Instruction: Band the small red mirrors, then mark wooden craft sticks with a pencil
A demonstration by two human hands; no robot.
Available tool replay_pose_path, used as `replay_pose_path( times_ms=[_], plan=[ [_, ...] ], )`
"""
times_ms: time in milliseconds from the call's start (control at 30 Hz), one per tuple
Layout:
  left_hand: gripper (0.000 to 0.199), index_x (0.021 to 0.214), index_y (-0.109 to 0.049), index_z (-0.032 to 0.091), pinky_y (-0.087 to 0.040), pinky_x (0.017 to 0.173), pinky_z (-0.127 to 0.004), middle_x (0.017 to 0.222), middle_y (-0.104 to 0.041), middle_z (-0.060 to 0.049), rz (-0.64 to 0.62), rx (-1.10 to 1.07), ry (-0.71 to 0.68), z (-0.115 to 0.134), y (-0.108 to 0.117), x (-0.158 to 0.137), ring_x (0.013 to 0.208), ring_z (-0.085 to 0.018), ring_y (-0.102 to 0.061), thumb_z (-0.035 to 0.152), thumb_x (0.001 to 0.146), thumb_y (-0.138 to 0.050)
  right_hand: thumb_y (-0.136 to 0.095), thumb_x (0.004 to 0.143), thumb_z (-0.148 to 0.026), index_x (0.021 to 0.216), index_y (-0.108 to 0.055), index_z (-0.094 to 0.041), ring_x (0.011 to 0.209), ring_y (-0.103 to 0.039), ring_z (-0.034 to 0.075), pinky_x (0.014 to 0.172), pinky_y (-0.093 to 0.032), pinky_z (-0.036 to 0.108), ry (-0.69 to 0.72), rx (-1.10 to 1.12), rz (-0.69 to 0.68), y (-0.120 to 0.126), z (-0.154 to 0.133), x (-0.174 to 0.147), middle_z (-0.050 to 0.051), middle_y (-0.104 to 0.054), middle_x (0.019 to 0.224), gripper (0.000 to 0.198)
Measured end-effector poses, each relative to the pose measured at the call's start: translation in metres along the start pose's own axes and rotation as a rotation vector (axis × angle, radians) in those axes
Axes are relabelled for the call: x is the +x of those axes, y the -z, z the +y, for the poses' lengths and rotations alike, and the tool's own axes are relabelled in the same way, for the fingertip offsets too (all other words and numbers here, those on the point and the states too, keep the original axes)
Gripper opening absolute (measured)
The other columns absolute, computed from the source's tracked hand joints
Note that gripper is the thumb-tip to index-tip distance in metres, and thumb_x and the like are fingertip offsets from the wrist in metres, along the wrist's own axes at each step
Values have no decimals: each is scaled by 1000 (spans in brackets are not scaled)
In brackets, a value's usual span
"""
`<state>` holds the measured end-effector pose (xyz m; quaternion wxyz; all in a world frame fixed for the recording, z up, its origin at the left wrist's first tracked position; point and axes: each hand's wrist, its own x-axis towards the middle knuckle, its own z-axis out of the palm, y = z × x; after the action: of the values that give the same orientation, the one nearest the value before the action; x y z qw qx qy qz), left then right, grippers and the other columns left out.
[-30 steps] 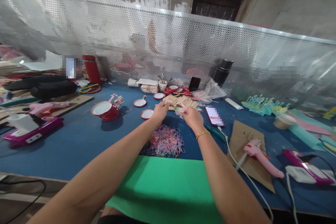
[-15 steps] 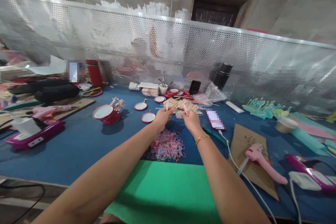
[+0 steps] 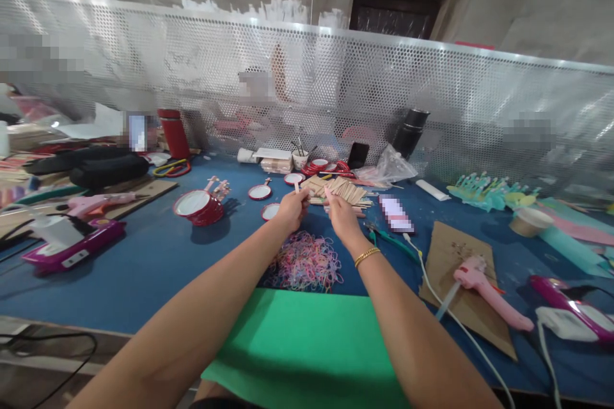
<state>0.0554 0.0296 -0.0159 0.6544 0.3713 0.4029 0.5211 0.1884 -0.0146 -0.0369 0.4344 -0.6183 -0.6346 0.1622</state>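
My left hand [image 3: 293,209] is closed around a pale flat wooden craft stick [image 3: 297,187], whose tip sticks up above the fingers. Close beside it, my right hand [image 3: 342,212] pinches a pinkish craft stick [image 3: 328,192]. Just beyond both hands lies a heap of craft sticks [image 3: 349,189]. A loose pile of colourful rubber bands [image 3: 309,262] spreads on the blue table below my hands. Small round red-rimmed white discs [image 3: 259,192] lie to the left of the heap, one partly covered by my left hand.
A stack of red-rimmed pieces [image 3: 199,206] stands left. Pliers [image 3: 396,244], a phone [image 3: 396,213] and a pink glue gun [image 3: 489,291] on cardboard lie right, with a white cable near my forearm. Green fabric [image 3: 307,345] covers the near edge. A perforated metal screen [image 3: 215,77] rises behind.
My hands have drawn slightly closer together and a little left, still holding the sticks. The camera view has shifted slightly.
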Motion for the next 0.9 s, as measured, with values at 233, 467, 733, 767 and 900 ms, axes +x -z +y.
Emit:
replay_pose_path(
  times_ms=[233, 467, 733, 767, 900],
  plan=[
    [31, 66, -47, 16, -18, 36, -15, 49, -40, 6, 24, -60, 53, 2, 7, 10, 33, -2, -30, 28, 92, -58, -37, 103, -37, 95, -68, -19, 101, -65, 18, 87, -41, 25, -15, -225, -98, 6, -12, -5, 9, -74, 102, 37],
    [28, 66, -49, 16, -16, 36, -17, 47, -40, 6, -4, 18, 5, -5, 7, 10, 33, -2, -28, 27, 88, -62, -36, 103, -40, 96, -68, -20, 94, -66, 20, 76, -39, 26, -31, -323, -115, 6, -16, -8, 9, -74, 100, 38],
    [21, 75, -59, 14, -15, 36, -18, 52, -43, 6, -80, 101, -33, -8, 6, 6, 35, -2, -29, 30, 82, -71, -39, 102, -34, 98, -66, -19, 97, -64, 20, 77, -39, 26, -41, -310, -29, 5, -16, -8, 10, -73, 103, 31],
    [21, 75, -60, 14, -15, 36, -17, 52, -43, 6, -87, 101, -33, -7, 5, 5, 35, -2, -29, 30, 82, -71, -38, 102, -33, 96, -65, -19, 96, -64, 20, 76, -39, 26, -39, -317, -21, 4, -17, -8, 10, -73, 102, 31],
    [20, 77, -61, 13, -16, 36, -16, 52, -43, 6, -100, 78, -34, -4, 3, 2, 36, -2, -28, 28, 80, -73, -34, 103, -28, 92, -63, -18, 93, -64, 20, 75, -38, 26, -42, -344, -18, 3, -20, -10, 11, -72, 99, 33]
  ],
)
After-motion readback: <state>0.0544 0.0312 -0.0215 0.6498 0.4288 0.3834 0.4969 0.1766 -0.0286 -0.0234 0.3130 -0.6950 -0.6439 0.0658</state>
